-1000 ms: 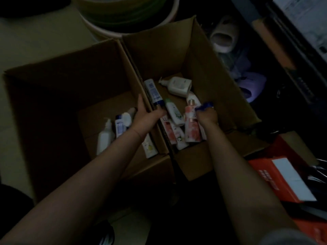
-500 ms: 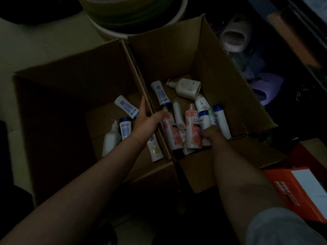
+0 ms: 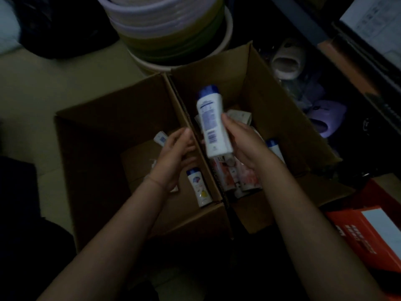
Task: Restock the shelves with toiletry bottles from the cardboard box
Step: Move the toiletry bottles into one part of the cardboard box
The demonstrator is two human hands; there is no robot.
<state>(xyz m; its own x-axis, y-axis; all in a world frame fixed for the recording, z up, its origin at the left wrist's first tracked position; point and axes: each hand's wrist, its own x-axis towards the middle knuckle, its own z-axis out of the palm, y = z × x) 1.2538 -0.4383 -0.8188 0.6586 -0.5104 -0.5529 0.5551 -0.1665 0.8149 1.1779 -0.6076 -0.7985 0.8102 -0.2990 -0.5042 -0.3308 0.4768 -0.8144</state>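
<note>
A dim, downward view of two bare arms reaching over two open cardboard boxes that stand side by side on a pale floor. The right hand has its grip closed around a white bottle with a blue cap, held cap away from the person, just above the right box. The left hand hovers beside it over the wall between the boxes, fingers loosely curled and holding nothing. Restocking looks barely begun — several bottles and tubes remain in the right box beneath the raised one, among them pink bottles, and the left box holds a few more, including a small bottle with a yellow mark. No bottle can be seen placed on a shelf. Behind the boxes sits a stack of round tubs. To the right is a dark shelf unit with pale and purple objects too dim to identify, and an orange carton lies at the lower right.
</note>
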